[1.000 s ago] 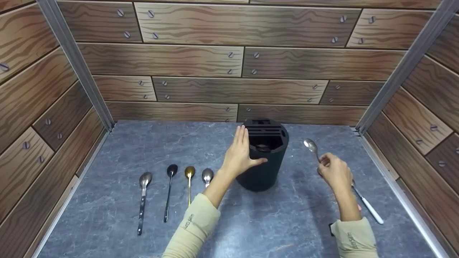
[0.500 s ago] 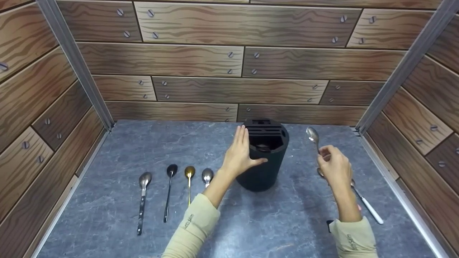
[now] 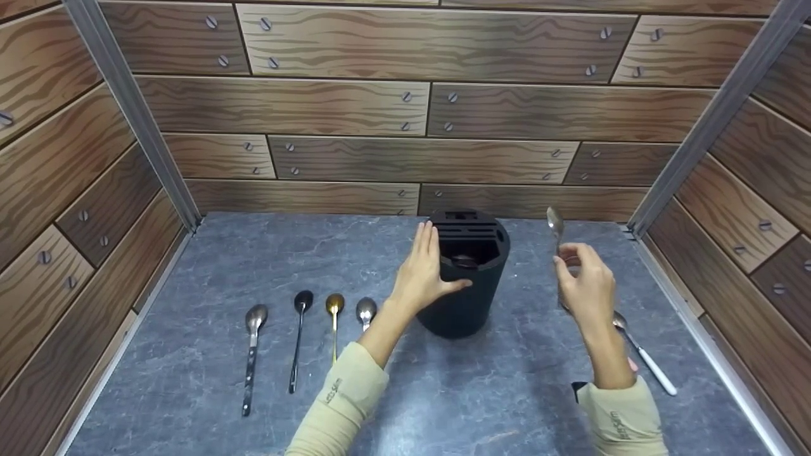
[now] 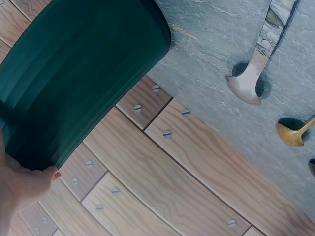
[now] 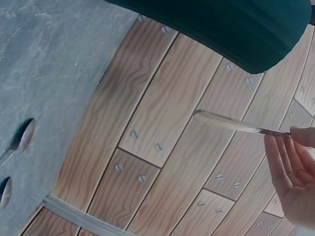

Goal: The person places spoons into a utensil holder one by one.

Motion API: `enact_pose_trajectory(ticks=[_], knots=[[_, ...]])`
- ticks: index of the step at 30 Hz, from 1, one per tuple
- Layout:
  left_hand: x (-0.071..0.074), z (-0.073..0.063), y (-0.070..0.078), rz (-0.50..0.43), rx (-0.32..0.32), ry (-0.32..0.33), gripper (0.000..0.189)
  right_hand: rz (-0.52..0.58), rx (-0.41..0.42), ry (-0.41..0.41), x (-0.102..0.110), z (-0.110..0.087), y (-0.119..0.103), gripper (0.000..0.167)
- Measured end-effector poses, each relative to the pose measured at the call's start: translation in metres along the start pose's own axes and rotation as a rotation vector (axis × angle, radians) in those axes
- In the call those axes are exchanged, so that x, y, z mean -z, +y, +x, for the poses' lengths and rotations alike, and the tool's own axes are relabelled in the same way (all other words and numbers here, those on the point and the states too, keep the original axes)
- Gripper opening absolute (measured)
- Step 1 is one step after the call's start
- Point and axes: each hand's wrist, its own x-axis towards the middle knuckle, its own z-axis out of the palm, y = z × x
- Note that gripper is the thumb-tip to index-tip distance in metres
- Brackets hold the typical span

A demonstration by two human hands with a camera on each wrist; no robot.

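My left hand (image 3: 421, 269) rests against the left side of a dark green utensil holder (image 3: 466, 304), fingers straight and thumb spread across its front. The holder stands upright, and its black slotted top (image 3: 472, 228) has one large opening with a dark shape inside. To the right of it, my right hand (image 3: 589, 282) pinches a silver spoon (image 3: 555, 221) between thumb and fingers. The spoon's bowl points up; its lower end is partly hidden by the hand. In the right wrist view the same spoon (image 5: 231, 124) is seen nearly edge-on, away from the holder (image 5: 236, 34).
Left of the holder lie a spoon with a dark riveted handle (image 3: 251, 361), a black spoon (image 3: 304, 301), a gold spoon (image 3: 335, 304) and a silver spoon (image 3: 367, 309) partly behind my left arm. A white-handled spoon (image 3: 656, 370) lies right. Wood-patterned walls (image 3: 405, 107) enclose the table.
My right hand has lifted the spoon, moving it up and slightly left, and the spoon has turned more upright. My left hand and the holder have stayed in place.
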Motion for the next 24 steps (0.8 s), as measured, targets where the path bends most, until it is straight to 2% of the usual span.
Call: enact_pose_trajectory(ticks=[14,24], knots=[[-0.001,0.001,0.0,-0.001,0.021,-0.022,0.115,0.25,0.098,0.133,-0.008,0.013,-0.03,0.013],[-0.001,0.001,0.0,0.0,0.005,-0.002,0.115,0.344,0.139,0.125,-0.011,0.023,-0.046,0.012]])
